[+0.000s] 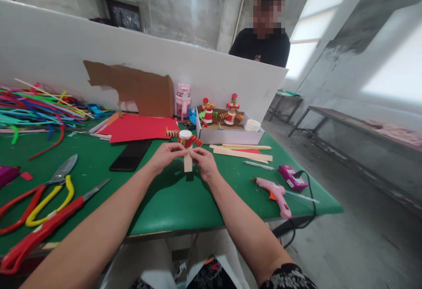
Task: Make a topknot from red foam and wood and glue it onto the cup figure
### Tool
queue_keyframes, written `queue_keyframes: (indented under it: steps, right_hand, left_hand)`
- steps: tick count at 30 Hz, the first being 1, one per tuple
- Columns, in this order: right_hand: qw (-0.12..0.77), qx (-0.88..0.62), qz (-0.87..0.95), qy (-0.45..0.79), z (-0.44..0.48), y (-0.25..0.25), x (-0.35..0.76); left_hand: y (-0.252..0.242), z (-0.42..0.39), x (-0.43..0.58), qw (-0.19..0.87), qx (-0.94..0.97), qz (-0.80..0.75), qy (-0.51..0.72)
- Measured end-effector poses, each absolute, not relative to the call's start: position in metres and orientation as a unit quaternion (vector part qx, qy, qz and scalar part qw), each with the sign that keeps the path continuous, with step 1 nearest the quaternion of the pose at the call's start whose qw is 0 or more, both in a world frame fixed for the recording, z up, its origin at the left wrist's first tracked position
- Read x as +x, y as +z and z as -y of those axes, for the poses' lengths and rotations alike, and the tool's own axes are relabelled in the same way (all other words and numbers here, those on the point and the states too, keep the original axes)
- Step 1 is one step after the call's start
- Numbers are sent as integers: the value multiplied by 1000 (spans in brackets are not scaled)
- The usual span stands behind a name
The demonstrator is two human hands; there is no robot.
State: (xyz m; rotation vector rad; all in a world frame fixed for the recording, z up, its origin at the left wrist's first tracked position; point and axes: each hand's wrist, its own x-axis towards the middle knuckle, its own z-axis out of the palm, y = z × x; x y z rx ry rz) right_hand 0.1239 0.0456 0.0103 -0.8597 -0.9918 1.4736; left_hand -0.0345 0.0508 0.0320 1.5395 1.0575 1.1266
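White box (231, 138), two figures (230, 119) inside, strip (187, 164) pinched

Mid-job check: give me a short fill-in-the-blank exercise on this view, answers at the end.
1. The left hand and right hand grip a beige strip by a small red cylinder with a ____ top.
2. The glue gun has a ____ body and an orange trigger.
3. The black phone lies on a tabletop coloured ____.

Missing words: white; pink; green.
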Motion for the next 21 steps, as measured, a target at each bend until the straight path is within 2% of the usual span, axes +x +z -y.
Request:
queue_keyframes:
  steps: [4,14,18,21]
  right_hand:
    - [527,-357,439,634,-45,11,126]
    - [550,-403,501,533,-50,6,123]
    - [477,-408,539,562,-47,8,127]
    - [440,-411,524,603,-45,11,129]
  left_hand:
    - [34,-51,-37,479,620,-428,450]
    - [31,-54,-35,427,678,-428,417]
    - [33,-55,-43,421,709,-432,365]
    - [33,-56,-51,472,682,-434,352]
